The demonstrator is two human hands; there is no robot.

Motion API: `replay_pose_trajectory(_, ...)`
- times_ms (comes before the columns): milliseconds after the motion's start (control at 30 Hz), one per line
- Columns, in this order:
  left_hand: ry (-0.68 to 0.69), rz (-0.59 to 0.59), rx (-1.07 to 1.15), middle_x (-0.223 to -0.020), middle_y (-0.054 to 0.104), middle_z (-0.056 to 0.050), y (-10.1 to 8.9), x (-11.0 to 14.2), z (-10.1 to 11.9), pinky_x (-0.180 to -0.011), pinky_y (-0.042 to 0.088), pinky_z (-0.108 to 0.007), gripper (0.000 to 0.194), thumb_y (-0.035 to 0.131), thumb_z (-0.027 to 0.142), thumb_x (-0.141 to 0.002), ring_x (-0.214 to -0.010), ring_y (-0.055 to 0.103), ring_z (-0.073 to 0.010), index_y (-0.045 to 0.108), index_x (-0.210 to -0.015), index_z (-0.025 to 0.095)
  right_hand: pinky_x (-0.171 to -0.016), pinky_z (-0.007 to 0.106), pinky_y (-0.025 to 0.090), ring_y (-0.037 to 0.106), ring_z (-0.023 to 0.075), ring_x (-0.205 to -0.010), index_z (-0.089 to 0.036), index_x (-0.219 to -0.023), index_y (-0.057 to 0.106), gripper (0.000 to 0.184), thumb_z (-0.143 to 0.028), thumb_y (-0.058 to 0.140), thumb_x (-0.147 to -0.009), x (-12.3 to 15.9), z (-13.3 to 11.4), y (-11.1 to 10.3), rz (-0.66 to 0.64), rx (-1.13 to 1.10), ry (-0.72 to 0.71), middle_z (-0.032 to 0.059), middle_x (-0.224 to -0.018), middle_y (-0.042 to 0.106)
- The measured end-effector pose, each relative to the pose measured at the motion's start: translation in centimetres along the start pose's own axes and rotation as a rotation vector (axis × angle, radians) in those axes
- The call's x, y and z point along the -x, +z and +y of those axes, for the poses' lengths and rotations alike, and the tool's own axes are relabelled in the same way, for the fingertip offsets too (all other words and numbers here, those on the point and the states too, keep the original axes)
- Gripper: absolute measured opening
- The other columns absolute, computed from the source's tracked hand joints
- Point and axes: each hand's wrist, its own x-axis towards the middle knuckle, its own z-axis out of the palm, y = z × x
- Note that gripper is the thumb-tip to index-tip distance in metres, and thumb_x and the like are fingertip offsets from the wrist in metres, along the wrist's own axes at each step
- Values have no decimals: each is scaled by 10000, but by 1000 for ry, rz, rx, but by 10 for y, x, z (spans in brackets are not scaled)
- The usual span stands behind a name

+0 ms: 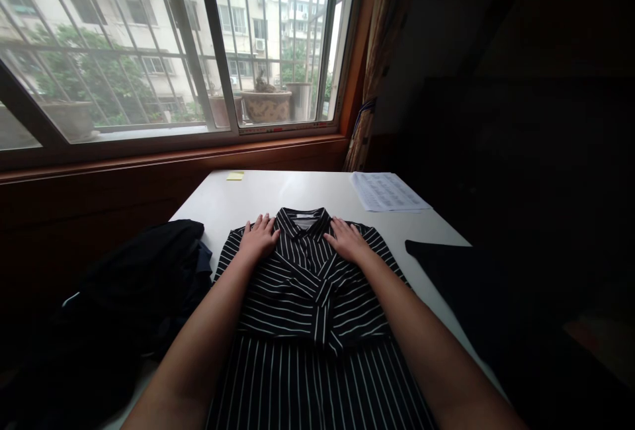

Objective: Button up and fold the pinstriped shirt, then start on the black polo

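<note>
A black shirt with white stripes [297, 307] lies spread face up on the white table, its collar toward the window. Its sleeves appear folded across the chest and crossed or knotted at the middle. My left hand [259, 238] rests flat on the left shoulder area beside the collar, fingers stretched out. On the other side of the collar, my right hand [346, 238] lies flat on the fabric with its fingers extended. Neither hand grips the cloth. The shirt's lower end runs out of the bottom of the view.
Dark clothing [149, 278] is heaped at the table's left edge. Another dark cloth [446, 258] lies over the right edge. Printed sheets [389, 192] and a yellow sticky note [235, 176] lie at the far end of the white table [292, 185], below a barred window [278, 40].
</note>
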Motion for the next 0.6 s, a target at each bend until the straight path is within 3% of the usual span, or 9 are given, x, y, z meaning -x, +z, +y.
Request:
replay_pose_trajectory(300,4,6,12,-1656,106,-27,1,0,-2,-1222,85,-565,685,162,600,-983,-1535,78,-257,231,-1568,250,-1230,438,58,48,209,-1534,-161,-1595,144,792,-653,117,-975,-6,22,-1,-19,48,23,42,-1669,57)
replay_pose_trajectory(600,8,17,20,-1653,121,-32,3,-1,-1,-1217,87,-576,689,165,604,-983,-1534,82,-265,238,-1567,245,-1229,447,43,40,207,-1535,-175,-1596,135,790,-658,109,-972,-6,25,1,-14,73,27,39,-1670,55)
